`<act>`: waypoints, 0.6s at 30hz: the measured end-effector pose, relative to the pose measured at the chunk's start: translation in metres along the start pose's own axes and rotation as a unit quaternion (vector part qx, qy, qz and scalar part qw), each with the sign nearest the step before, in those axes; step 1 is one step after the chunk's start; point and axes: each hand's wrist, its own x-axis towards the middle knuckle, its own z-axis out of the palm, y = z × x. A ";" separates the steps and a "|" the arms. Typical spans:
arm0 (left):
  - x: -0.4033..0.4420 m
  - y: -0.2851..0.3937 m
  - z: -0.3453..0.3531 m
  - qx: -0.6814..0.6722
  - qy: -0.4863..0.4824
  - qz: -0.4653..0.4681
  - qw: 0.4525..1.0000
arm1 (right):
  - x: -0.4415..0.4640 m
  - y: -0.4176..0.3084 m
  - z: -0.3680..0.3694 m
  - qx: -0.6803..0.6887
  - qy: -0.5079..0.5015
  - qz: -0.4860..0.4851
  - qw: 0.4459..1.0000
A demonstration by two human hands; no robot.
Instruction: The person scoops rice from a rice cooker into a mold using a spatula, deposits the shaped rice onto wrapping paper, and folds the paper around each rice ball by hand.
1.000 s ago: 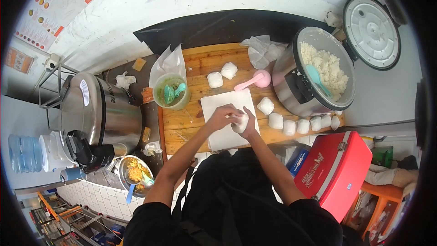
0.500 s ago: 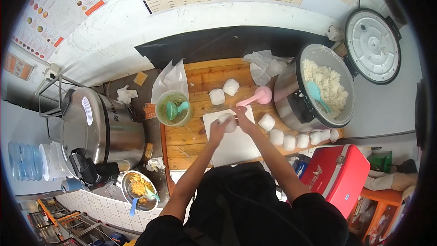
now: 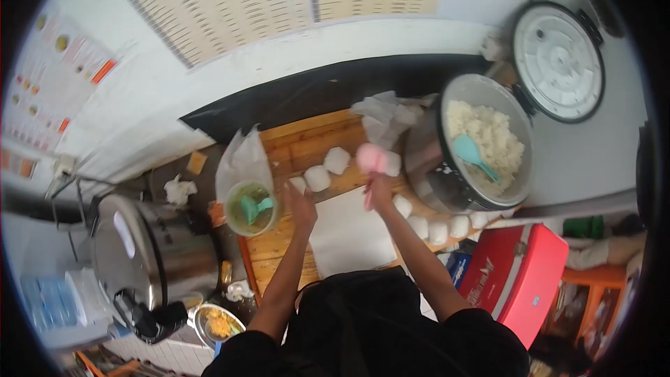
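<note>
My left hand (image 3: 301, 208) reaches over the wooden table, its fingers around a small white wrapped packet (image 3: 298, 183) at the left end of a short row. Two similar packets, the middle packet (image 3: 317, 179) and the far packet (image 3: 337, 160), sit beside it. In my right hand (image 3: 380, 193) is a pink scoop (image 3: 370, 158), gripped by its handle with the round bowl pointing away from me. A white sheet (image 3: 351, 234) lies flat between my forearms. Behind the scoop another white packet (image 3: 391, 164) shows partly.
A cooker full of white rice (image 3: 487, 132) with a turquoise paddle (image 3: 476, 156) stands right, lid raised. Several packets (image 3: 438, 232) line the table's right front edge. Left is a green-mix tub (image 3: 252, 227) with a spoon, and a closed cooker (image 3: 150, 265). A red cooler (image 3: 516, 272) stands right.
My hands have parted. The left carried the white packet from the sheet leftward to the row; the right picked up the pink scoop from the table. The view has tilted and shifted.
</note>
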 end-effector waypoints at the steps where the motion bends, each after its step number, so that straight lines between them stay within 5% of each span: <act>1: -0.008 0.015 0.001 0.042 0.023 0.018 0.999 | -0.026 -0.059 -0.020 0.190 -0.076 0.064 0.977; 2: -0.012 0.035 -0.016 -0.169 -0.121 -0.033 0.978 | -0.053 -0.122 -0.040 0.330 -0.128 0.145 0.924; 3: -0.013 0.058 -0.038 -0.364 -0.260 -0.086 0.890 | -0.074 -0.179 -0.061 0.374 -0.178 0.195 0.889; 4: -0.018 0.077 -0.046 -0.644 -0.313 -0.207 0.666 | -0.084 -0.215 -0.085 0.398 -0.197 0.216 0.870; 5: -0.025 0.098 -0.057 -0.659 -0.318 -0.159 0.663 | -0.095 -0.252 -0.109 0.419 -0.215 0.238 0.850; 7: -0.023 0.153 -0.105 -0.774 -0.308 -0.107 0.542 | -0.096 -0.301 -0.170 0.085 -0.375 0.069 0.920; 8: -0.012 0.186 -0.125 -0.788 -0.308 0.010 0.533 | -0.093 -0.327 -0.199 -0.014 -0.323 0.045 0.945; 11: -0.025 0.203 -0.134 -0.758 -0.328 -0.010 0.563 | -0.051 -0.352 -0.278 -0.227 -0.153 0.047 0.961; 13: -0.035 0.210 -0.125 -0.728 -0.326 0.018 0.602 | 0.008 -0.274 -0.332 -0.517 -0.057 -0.106 0.847; 15: -0.040 0.220 -0.112 -0.709 -0.302 0.068 0.634 | 0.043 -0.221 -0.357 -0.655 -0.125 -0.017 0.745; 18: -0.038 0.231 -0.098 -0.703 -0.322 0.072 0.630 | 0.056 -0.192 -0.360 -0.640 -0.241 0.061 0.726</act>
